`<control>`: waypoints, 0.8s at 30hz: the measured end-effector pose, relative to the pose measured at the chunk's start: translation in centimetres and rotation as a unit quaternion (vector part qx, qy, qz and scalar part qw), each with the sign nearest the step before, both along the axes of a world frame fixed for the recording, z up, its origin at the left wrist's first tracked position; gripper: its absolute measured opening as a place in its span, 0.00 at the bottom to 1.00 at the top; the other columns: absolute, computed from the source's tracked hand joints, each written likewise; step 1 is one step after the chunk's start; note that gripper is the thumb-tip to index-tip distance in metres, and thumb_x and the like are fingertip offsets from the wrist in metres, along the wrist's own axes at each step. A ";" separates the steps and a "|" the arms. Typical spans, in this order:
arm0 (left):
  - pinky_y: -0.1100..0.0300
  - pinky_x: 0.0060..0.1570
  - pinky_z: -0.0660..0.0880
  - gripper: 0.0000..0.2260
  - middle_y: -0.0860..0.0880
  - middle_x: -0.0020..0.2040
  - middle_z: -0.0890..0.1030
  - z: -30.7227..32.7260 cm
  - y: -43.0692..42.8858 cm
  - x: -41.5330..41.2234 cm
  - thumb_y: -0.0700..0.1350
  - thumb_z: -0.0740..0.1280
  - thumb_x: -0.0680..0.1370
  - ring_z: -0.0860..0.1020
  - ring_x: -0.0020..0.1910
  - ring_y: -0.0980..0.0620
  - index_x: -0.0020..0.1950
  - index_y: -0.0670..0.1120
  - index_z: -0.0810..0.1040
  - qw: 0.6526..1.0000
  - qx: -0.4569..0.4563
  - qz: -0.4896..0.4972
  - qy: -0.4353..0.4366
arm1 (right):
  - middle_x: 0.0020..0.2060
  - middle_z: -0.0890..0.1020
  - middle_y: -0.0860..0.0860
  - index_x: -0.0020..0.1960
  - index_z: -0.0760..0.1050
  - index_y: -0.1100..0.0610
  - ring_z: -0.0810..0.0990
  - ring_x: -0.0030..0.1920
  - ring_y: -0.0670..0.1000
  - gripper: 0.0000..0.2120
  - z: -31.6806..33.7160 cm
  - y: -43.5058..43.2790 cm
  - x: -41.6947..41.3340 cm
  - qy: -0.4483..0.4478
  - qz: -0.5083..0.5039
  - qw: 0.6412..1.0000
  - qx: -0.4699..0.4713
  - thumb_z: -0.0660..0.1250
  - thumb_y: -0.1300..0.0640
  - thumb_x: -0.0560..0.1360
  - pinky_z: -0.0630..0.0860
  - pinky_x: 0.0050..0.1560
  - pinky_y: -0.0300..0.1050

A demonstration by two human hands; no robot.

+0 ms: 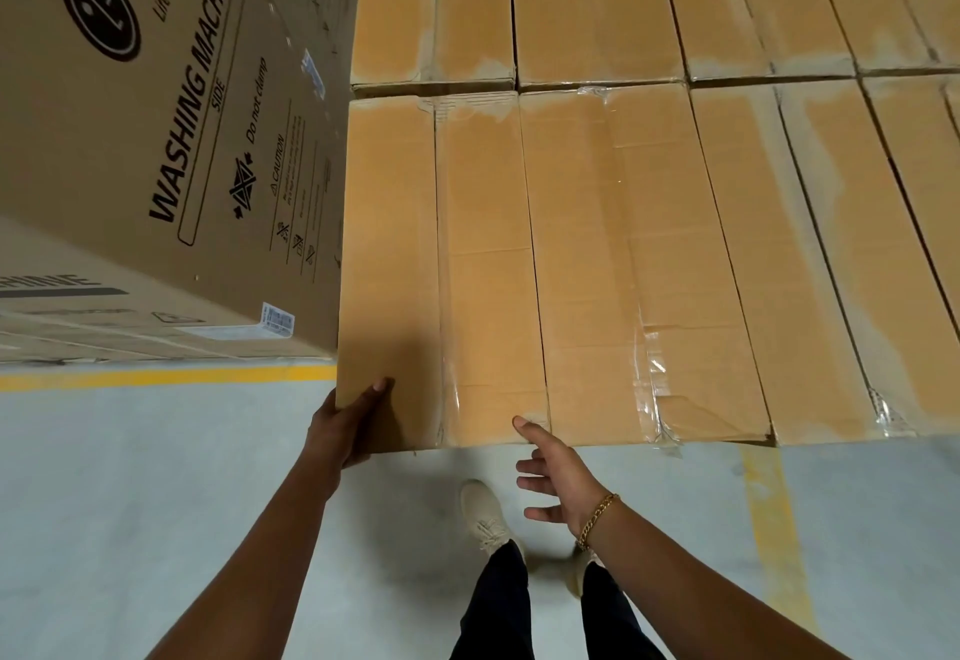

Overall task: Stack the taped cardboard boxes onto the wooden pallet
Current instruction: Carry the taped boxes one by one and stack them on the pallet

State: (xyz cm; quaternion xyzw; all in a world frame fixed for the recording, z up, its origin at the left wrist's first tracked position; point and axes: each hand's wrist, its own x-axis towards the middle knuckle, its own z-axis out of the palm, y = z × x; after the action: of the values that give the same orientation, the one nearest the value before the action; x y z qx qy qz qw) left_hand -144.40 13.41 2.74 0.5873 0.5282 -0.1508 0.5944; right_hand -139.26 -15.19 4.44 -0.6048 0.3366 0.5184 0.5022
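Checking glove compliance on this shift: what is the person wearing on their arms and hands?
No gloves on the left hand or the right hand, and no sleeves are in view. A gold chain-link bracelet circles the right wrist.

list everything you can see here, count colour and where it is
taped cardboard boxes: at least six, tan, two rows filling the right
leftmost near box: one, tan, near row's left end
washing machine carton: one, brown with black print, upper left
floor lines: two, yellow, on the grey floor
bracelet: one, gold, right wrist
shoes: two, beige, bottom centre
left hand: grips the leftmost near box's corner
right hand: open, one fingertip at that box's near edge
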 end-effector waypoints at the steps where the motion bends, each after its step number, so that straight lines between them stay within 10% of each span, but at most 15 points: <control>1: 0.38 0.57 0.80 0.44 0.45 0.65 0.78 0.1 -0.1 0.0 0.69 0.76 0.62 0.77 0.63 0.39 0.75 0.53 0.71 1.000 0.002 -0.001 0.001 | 0.60 0.80 0.51 0.53 0.74 0.43 0.80 0.59 0.51 0.20 0.0 0.0 0.1 0.002 -0.001 1.000 0.001 0.70 0.30 0.71 0.81 0.60 0.58; 10: 0.46 0.49 0.79 0.40 0.46 0.62 0.78 0.4 0.0 0.4 0.70 0.72 0.62 0.76 0.60 0.40 0.69 0.54 0.71 0.998 0.027 -0.047 0.017 | 0.59 0.81 0.50 0.54 0.74 0.42 0.80 0.59 0.50 0.23 0.6 -0.6 0.2 -0.011 0.053 0.999 -0.005 0.67 0.26 0.70 0.82 0.58 0.59; 15: 0.39 0.63 0.76 0.46 0.46 0.67 0.77 1.4 -0.3 0.8 0.72 0.71 0.66 0.76 0.65 0.37 0.77 0.50 0.67 0.985 0.125 -0.115 0.001 | 0.56 0.83 0.50 0.59 0.75 0.44 0.82 0.56 0.48 0.30 2.2 -2.6 0.4 -0.043 0.163 0.985 -0.031 0.66 0.23 0.69 0.83 0.50 0.50; 24: 0.33 0.59 0.74 0.40 0.37 0.71 0.71 2.9 -3.9 0.5 0.69 0.67 0.75 0.71 0.68 0.34 0.75 0.43 0.64 0.860 0.405 -0.309 0.011 | 0.46 0.86 0.48 0.47 0.82 0.54 0.84 0.49 0.50 0.22 5.7 -11.8 1.3 -0.247 0.262 0.929 -0.089 0.68 0.33 0.75 0.77 0.50 0.45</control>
State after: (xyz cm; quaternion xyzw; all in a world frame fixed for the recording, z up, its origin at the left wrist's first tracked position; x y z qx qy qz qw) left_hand -143.89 9.53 5.63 0.9077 0.3405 -0.1059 0.2211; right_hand -137.97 -26.96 10.11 -0.8227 0.0765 0.4337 0.3594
